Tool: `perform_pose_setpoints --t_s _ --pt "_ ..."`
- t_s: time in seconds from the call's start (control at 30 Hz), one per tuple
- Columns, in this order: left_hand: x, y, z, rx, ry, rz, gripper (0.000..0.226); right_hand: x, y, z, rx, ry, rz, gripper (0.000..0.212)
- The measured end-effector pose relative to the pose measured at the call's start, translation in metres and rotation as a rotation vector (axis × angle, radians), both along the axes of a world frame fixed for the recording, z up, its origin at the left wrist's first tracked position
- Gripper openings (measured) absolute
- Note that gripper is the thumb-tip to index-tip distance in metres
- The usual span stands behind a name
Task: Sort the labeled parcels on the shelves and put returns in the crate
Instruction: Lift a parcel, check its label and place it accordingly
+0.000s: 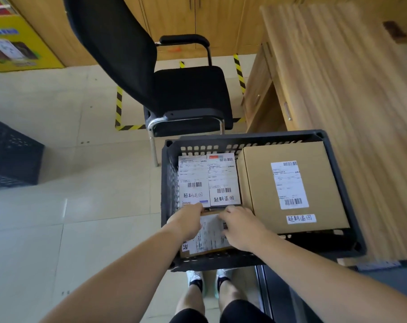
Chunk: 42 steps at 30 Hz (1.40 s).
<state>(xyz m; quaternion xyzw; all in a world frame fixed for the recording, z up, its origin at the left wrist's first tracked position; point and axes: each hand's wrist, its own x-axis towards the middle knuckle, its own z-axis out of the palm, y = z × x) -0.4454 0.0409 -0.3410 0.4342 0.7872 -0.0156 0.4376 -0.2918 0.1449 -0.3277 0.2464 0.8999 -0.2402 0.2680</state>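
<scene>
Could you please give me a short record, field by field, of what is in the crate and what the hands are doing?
crate: black plastic, holds four labeled parcels
large box: brown cardboard, right side of crate
small parcels: two, side by side, rear left
front parcel: front left, label up
left hand: grips front parcel
right hand: grips front parcel
beyond crate: black chair, wooden desk

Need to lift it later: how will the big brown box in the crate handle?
The big brown box looks like crisp-edged cardboard, so probably stiff. Its broad flat shape shouldn't roll or tip. It sits close to the crate wall, so gripping looks awkward.
</scene>
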Motion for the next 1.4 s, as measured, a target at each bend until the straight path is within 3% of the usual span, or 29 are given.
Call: perform_pose_setpoints --t_s 0.17,0.33,0.57,0.83,1.07,1.33,1.4 --pt "0.005 -0.001 -0.002 -0.033 0.099 -0.024 0.027 -0.007 -0.013 -0.017 -0.023 -0.095 -0.014 0.042" --pt "0.015 -0.006 0.000 0.009 0.310 -0.184 0.027 -0.013 -0.015 -0.028 -0.048 -0.194 -0.001 0.039" --pt "0.026 -0.024 -0.016 -0.082 0.159 -0.190 0.027 -0.018 -0.020 -0.043 -0.099 -0.235 -0.124 0.036" --pt "0.033 -0.025 -0.020 -0.090 0.182 -0.223 0.058 -0.016 -0.024 -0.037 -0.161 -0.259 -0.237 0.050" --pt "0.021 -0.008 0.033 0.013 0.122 -0.035 0.042 -0.024 0.001 0.038 -0.132 -0.064 -0.182 0.048" --pt "-0.009 0.047 0.165 0.292 0.248 0.070 0.047 -0.036 0.062 0.164 0.092 0.218 -0.220 0.054" --pt "-0.013 0.064 0.204 0.371 0.306 0.060 0.040 -0.034 0.079 0.202 0.164 0.305 -0.234 0.056"
